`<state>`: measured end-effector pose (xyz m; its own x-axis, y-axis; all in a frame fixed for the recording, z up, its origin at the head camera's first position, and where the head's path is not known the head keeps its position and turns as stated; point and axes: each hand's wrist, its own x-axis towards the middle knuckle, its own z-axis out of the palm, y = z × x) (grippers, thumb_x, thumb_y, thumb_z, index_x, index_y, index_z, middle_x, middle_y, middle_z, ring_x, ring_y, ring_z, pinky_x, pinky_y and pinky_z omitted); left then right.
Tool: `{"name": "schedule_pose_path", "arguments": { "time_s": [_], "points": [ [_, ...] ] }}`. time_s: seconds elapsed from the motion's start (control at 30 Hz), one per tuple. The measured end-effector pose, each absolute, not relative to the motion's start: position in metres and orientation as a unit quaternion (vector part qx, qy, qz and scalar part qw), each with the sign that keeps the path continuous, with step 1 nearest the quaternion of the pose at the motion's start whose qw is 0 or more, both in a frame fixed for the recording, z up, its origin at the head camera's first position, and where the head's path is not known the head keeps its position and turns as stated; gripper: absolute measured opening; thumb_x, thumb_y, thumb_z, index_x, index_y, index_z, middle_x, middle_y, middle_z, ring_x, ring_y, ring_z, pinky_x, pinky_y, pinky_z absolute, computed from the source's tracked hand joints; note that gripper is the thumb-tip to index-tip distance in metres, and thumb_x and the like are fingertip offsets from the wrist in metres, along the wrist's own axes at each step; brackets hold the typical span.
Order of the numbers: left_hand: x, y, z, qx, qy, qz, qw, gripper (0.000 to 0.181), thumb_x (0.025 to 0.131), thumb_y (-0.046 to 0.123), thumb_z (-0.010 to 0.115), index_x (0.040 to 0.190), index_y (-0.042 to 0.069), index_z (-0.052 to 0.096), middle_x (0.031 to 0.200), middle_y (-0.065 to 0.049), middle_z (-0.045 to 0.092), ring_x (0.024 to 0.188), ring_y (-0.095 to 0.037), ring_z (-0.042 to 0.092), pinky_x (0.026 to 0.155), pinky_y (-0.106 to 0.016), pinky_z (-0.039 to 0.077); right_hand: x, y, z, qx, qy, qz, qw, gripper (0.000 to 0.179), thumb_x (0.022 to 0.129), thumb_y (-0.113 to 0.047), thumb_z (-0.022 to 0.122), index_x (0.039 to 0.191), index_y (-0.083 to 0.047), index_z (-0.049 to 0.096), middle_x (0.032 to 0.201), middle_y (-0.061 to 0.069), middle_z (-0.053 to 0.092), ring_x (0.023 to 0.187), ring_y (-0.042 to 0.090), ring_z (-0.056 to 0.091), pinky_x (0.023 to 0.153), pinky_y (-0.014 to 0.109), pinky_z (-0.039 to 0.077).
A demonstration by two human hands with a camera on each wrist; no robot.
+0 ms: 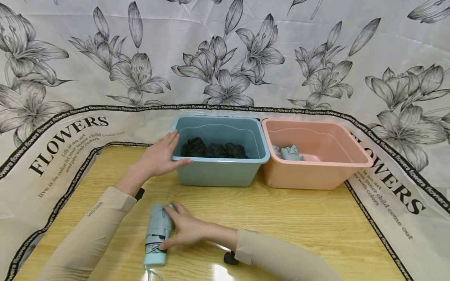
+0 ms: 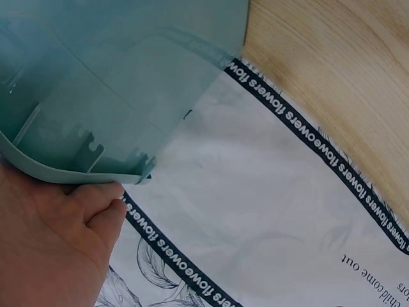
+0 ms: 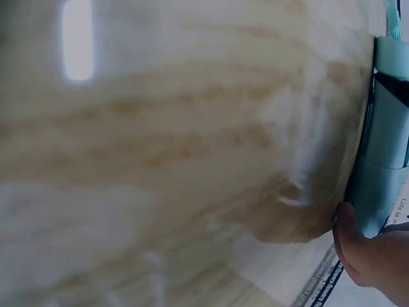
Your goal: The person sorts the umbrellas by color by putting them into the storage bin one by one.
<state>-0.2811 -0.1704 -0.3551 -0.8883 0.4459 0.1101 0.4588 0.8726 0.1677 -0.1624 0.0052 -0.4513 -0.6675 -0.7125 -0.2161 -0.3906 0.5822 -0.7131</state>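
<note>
My left hand (image 1: 159, 154) rests at the left corner of a blue plastic bin (image 1: 218, 171), fingers extended along its side rim and thumb over the front rim. In the left wrist view, that hand's fingers touch the bin's rim (image 2: 70, 176). A light blue folding umbrella (image 1: 158, 230), folded up, lies on the table at the left front, its wrist cord toward me. My right hand (image 1: 188, 228) grips it from the right, thumb on the lower part and fingers near the far end. The right wrist view shows the umbrella (image 3: 383, 141) at the right edge.
Several black bundles (image 1: 216, 150) lie inside the blue bin. Right beside it stands a pink bin (image 1: 309, 175), with light blue folded items (image 1: 291, 153) in its left part. Behind the wood-grain table (image 1: 288, 222) hangs a white flower-print cloth (image 1: 154, 35).
</note>
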Motion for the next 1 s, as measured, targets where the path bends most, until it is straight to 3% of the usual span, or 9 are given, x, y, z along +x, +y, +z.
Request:
{"name": "schedule_pose_path", "arguments": {
  "time_s": [0.5,0.83,1.0],
  "points": [
    [-0.279,-0.172,-0.355,-0.229,-0.967,-0.105,0.031,0.109,0.097,0.074,0.052,0.165,-0.003,0.015,0.172,-0.022,0.011,0.157,-0.043,0.017,0.126,-0.057,0.023,-0.169,-0.014,-0.461,-0.328,0.883,-0.251,0.223,0.124,0.075,-0.054,0.092,0.168,-0.023,0.017,0.167,0.012,0.021,0.142,0.022,0.03,0.113,0.038,0.041],
    [-0.279,-0.17,-0.355,-0.227,-0.968,-0.108,0.027,0.11,0.096,0.075,0.051,0.165,-0.003,0.014,0.173,-0.021,0.009,0.158,-0.042,0.015,0.126,-0.057,0.023,-0.167,-0.012,-0.461,-0.319,0.867,-0.322,0.208,0.119,0.071,-0.04,0.098,0.164,-0.022,0.026,0.16,0.011,0.023,0.132,0.02,0.039,0.106,0.034,0.043],
    [-0.278,-0.171,-0.355,-0.225,-0.968,-0.107,0.028,0.109,0.097,0.073,0.052,0.165,-0.003,0.015,0.173,-0.021,0.009,0.158,-0.041,0.015,0.125,-0.057,0.025,-0.163,-0.013,-0.462,-0.326,0.85,-0.366,0.195,0.119,0.07,-0.029,0.1,0.163,-0.02,0.026,0.156,0.013,0.019,0.116,0.016,0.05,0.092,0.025,0.048]
  ]
}}
